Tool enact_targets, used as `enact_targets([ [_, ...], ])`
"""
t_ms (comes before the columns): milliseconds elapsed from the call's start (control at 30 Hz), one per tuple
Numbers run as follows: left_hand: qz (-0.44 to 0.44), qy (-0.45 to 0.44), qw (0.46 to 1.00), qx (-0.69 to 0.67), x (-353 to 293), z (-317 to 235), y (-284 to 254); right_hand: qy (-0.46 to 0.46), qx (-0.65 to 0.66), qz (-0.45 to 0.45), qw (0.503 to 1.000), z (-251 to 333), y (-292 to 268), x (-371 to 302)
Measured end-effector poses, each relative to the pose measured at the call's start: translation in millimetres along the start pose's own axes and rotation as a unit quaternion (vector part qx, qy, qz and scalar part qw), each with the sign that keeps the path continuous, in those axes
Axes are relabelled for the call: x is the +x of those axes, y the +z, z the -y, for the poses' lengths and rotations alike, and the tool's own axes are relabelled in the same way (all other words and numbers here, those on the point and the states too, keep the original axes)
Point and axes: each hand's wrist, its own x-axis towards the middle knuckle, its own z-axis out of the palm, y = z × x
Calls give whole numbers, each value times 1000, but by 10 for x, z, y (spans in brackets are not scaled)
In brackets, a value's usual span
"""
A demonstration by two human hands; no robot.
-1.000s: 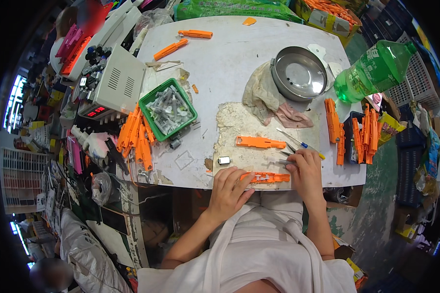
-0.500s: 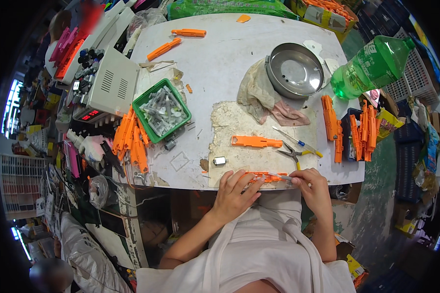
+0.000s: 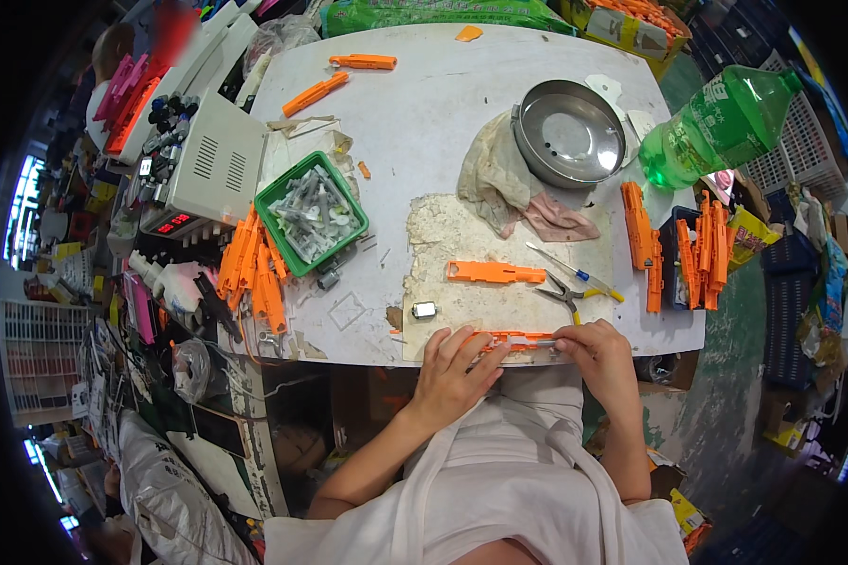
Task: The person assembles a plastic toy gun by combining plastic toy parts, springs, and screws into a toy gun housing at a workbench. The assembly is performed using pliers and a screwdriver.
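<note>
At the table's near edge lies an orange plastic shell part [image 3: 518,337], its inner side up. My left hand [image 3: 450,379] rests over its left end, fingers closed on it. My right hand [image 3: 601,365] pinches a small grey piece [image 3: 545,344] against the shell's right end; the fingertips partly hide it. Just beyond lies a second orange shell half [image 3: 496,273], flat. A small silver motor [image 3: 424,309] sits to its left. Pliers with yellow handles [image 3: 571,296] and a screwdriver [image 3: 575,268] lie to its right.
A green basket of small translucent parts [image 3: 313,215] stands left, beside piled orange shells [image 3: 254,268] and a beige power unit [image 3: 205,155]. Far right are a metal bowl [image 3: 567,134] on a rag [image 3: 499,174], a green bottle [image 3: 716,127] and more orange shells [image 3: 702,250].
My right hand has shifted slightly left, and the grey piece now lies lower and more in line with the orange shell. My left hand stays in place.
</note>
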Motion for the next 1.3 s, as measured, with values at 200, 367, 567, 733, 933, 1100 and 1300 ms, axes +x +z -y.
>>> enact_targets([
  [200, -5, 3, 1000, 3, 3, -1, 7, 42, 8, 5, 999, 29, -5, -35],
  [367, -5, 4, 1000, 4, 9, 3, 4, 32, 5, -4, 999, 65, -10, -47],
  [567, -6, 3, 1000, 8, 5, 3, 9, 40, 20, 16, 999, 84, 33, -3],
  [733, -5, 3, 1000, 8, 3, 4, 12, 60, 61, 3, 996, 2, 96, -1],
  [933, -8, 3, 1000, 6, 0, 7, 16, 3, -82, -11, 997, 2, 118, -1],
  [1100, -10, 4, 1000, 8, 7, 8, 14, -10, -70, -27, 997, -35, 150, -4],
  [1300, -10, 3, 1000, 9, -3, 14, 27, -63, -76, -43, 994, -76, 172, -27],
])
